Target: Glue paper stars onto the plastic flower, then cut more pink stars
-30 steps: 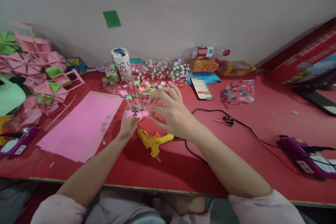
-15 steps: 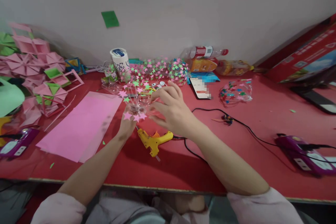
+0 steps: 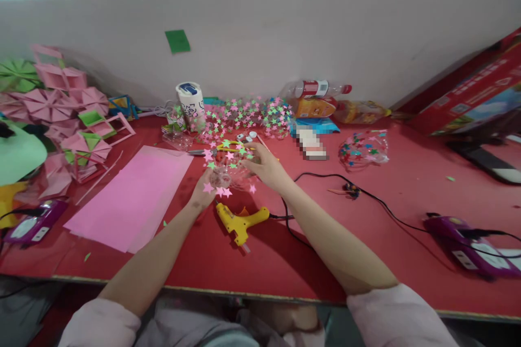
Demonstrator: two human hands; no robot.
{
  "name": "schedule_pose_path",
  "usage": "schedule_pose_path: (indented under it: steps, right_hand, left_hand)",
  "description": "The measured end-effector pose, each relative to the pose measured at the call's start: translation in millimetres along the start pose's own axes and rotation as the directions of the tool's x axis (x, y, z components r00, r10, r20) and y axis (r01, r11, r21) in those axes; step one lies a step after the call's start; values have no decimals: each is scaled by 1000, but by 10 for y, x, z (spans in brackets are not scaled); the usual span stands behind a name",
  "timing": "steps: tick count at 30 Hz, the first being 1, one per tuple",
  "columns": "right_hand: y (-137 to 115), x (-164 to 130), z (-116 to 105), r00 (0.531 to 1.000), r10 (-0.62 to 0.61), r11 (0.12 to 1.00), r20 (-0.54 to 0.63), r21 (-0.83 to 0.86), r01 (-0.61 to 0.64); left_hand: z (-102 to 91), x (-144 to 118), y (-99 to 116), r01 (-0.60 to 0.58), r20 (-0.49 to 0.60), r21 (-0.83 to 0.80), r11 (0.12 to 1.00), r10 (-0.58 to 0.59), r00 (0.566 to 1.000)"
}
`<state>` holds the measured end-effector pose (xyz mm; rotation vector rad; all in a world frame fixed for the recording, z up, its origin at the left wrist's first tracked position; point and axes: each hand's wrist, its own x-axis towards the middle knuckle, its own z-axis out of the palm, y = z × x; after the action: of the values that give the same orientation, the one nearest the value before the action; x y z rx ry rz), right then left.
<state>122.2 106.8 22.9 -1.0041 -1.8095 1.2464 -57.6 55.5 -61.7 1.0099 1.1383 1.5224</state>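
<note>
A: Where to look first, taking the clear star bundle (image 3: 221,178) as the middle of the dial, with twelve toward the grey partition (image 3: 260,43)?

B: Over the red table (image 3: 386,260), left of centre, right between both hands. Dotted with pink and green stars, with larger pink ones along the lower edge.

A: Gripped from which side?

B: From eight o'clock, by the left hand (image 3: 203,188). Closed around the base, as far as visible, with fingertips partly hidden behind the clear strands.

A: And from the other side?

B: Reaching in at three o'clock with the right hand (image 3: 265,165). Loosely cupped, fingers bent and a little apart, close against the stars. Hard to tell whether pinching a strand or only resting beside one.

A: Anything nearer the front edge?

B: At five, just below the bundle, a yellow glue gun (image 3: 239,221), lying flat with nozzle toward ten and trailing a black cord (image 3: 280,217). Between eight and nine, pink paper sheets (image 3: 130,200) in a loose stack.

A: And toward the back?

B: At twelve, close by, a tool with yellow handles (image 3: 231,146). Farther off, from twelve to one, a row of more star clusters (image 3: 246,114). At eleven, a white canister (image 3: 191,107), standing upright. At two, a plastic bottle (image 3: 316,88), lying on its side.
</note>
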Motion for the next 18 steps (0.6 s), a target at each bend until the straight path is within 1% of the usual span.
schedule_pose_path:
  steps: [2, 4, 7, 10, 14, 16, 18]
  right_hand:
    - [65, 30, 16, 998, -22, 1000, -55, 21, 23]
    - [120, 56, 11, 995, -55, 998, -84, -21, 53]
    - [189, 81, -12, 991, -105, 988, -89, -121, 94]
    - [226, 90, -46, 988, -123, 975, -91, -195, 104]
    - [166, 64, -118, 989, -143, 937, -44, -327, 121]
    - [100, 36, -154, 991, -134, 904, -22, -412, 113]
    - [41, 5, -180, 993, -114, 855, -25, -511, 86]
  left_hand:
    - [-37, 60, 15, 62, 20, -26, 998, -61, 998]
    - [-83, 88, 70, 98, 28, -42, 994, -97, 995]
    - [-129, 81, 197, 154, 64, -64, 986, -150, 987]
    - [-130, 58, 305, 209, 103, -55, 976, -203, 974]
    - [-117, 51, 359, 248, 89, -60, 967, -242, 966]
    - [-121, 56, 363, 240, 68, -55, 969, -236, 969]
    - [-129, 60, 363, 226, 58, -36, 973, -224, 973]
